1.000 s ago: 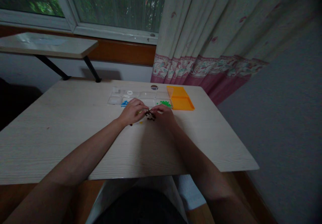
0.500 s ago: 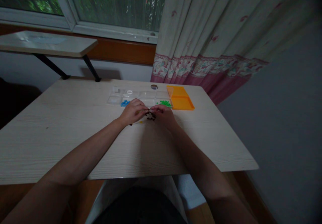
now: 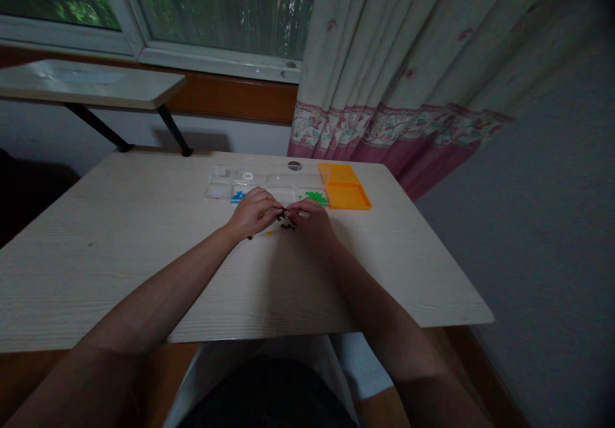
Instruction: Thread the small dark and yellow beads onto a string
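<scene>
Close together over the middle of the desk, my left hand [image 3: 254,214] and my right hand [image 3: 313,223] are closed, fingertips pinching opposite sides of a string of small dark beads [image 3: 288,226]. The string hangs or lies in a loose curve between them; its upper part is hidden by my fingers. A yellow bit [image 3: 269,233] and a small dark piece [image 3: 250,238] rest on the desk beside my left hand. Just beyond my hands is a clear compartment box [image 3: 281,181], with blue beads [image 3: 239,196] at its left and green beads [image 3: 314,197] at its right.
An orange tray [image 3: 348,196] adjoins the clear box on the right. Behind the box lies a small round dark object [image 3: 295,166]. A raised shelf [image 3: 144,91] stands at the desk's back left, and a curtain [image 3: 384,120] hangs behind the back edge.
My right fingers have shifted slightly at the dark bead string, and the string's curve has changed a little. My left hand stays nearly where it was.
</scene>
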A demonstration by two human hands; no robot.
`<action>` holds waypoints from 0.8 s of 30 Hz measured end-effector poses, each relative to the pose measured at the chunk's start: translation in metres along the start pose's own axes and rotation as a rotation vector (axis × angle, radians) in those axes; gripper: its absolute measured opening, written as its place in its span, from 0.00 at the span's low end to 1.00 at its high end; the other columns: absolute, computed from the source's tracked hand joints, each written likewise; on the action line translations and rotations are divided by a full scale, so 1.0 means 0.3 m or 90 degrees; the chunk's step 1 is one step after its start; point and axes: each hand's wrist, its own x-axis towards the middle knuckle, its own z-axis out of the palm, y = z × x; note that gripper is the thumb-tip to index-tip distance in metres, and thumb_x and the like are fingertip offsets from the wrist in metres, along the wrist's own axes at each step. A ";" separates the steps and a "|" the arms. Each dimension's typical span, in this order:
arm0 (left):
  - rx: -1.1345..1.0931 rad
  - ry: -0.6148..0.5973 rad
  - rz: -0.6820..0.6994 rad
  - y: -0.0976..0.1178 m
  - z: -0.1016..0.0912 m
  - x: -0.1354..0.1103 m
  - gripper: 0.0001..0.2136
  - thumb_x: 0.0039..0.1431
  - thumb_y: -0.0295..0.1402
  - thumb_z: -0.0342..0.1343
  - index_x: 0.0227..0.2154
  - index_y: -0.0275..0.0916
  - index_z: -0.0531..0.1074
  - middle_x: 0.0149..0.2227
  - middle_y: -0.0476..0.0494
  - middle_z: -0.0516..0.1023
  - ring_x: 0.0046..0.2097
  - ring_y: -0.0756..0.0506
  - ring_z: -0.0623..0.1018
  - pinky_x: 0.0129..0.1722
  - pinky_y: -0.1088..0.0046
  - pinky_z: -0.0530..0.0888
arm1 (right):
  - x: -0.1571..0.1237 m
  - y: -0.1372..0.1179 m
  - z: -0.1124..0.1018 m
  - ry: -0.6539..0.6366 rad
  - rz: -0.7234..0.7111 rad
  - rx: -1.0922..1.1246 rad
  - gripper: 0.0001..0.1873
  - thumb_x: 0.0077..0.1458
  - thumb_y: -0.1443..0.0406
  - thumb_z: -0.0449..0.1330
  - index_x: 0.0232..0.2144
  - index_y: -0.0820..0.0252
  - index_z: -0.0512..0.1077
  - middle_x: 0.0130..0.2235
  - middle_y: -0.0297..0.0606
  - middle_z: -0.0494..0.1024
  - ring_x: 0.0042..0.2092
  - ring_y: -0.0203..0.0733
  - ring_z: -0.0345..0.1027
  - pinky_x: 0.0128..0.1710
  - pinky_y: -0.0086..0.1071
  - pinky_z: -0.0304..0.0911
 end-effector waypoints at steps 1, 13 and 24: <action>0.000 0.003 0.003 0.000 0.001 0.000 0.09 0.63 0.38 0.55 0.37 0.41 0.77 0.35 0.44 0.78 0.40 0.45 0.73 0.44 0.64 0.70 | 0.000 0.002 0.001 0.003 -0.006 -0.004 0.05 0.54 0.64 0.62 0.32 0.58 0.78 0.32 0.36 0.80 0.37 0.40 0.70 0.42 0.35 0.63; 0.079 0.115 -0.151 -0.029 -0.002 -0.007 0.10 0.62 0.39 0.54 0.36 0.40 0.78 0.36 0.44 0.79 0.43 0.43 0.73 0.47 0.62 0.68 | -0.007 0.059 -0.010 0.048 0.032 -0.212 0.10 0.58 0.67 0.57 0.37 0.58 0.79 0.39 0.40 0.80 0.45 0.44 0.68 0.49 0.37 0.60; 0.114 0.161 -0.224 -0.055 -0.004 -0.011 0.10 0.62 0.40 0.54 0.35 0.41 0.78 0.36 0.45 0.79 0.43 0.43 0.73 0.49 0.62 0.67 | -0.001 0.012 -0.017 -0.086 0.043 -0.367 0.09 0.57 0.65 0.59 0.34 0.55 0.80 0.38 0.37 0.79 0.44 0.43 0.65 0.47 0.36 0.56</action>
